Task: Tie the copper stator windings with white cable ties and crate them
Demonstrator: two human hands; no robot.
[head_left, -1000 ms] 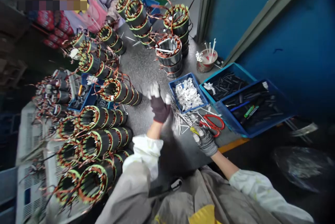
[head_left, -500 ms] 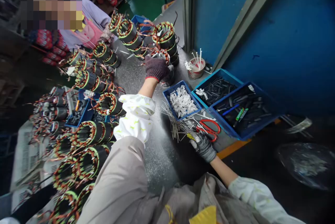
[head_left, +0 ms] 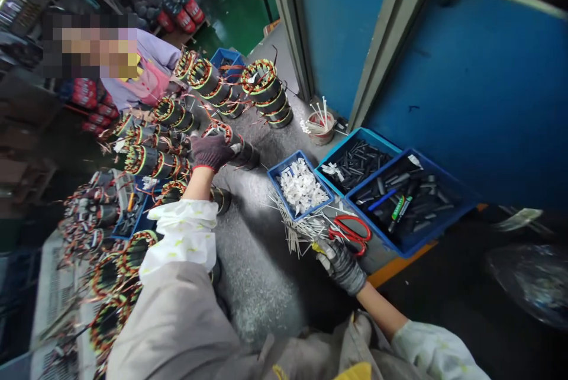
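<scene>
The dark-gloved left hand [head_left: 210, 152], fingers closed, grips a cylindrical copper-wound steel stator [head_left: 237, 146] firmly at 10 o'clock, while the grey-gloved right hand [head_left: 341, 266] steadily pinches a small yellow-ended item [head_left: 318, 247] at 5 o'clock.

The left glove [head_left: 212, 153] is dark purple with a red cuff, the right glove [head_left: 341, 267] grey and black, the sleeve [head_left: 180, 235] white with yellow flecks, the scissors handles [head_left: 348, 218] red.

Bright middle, dim corners; wide-lens bending stretches the outer edges.
</scene>
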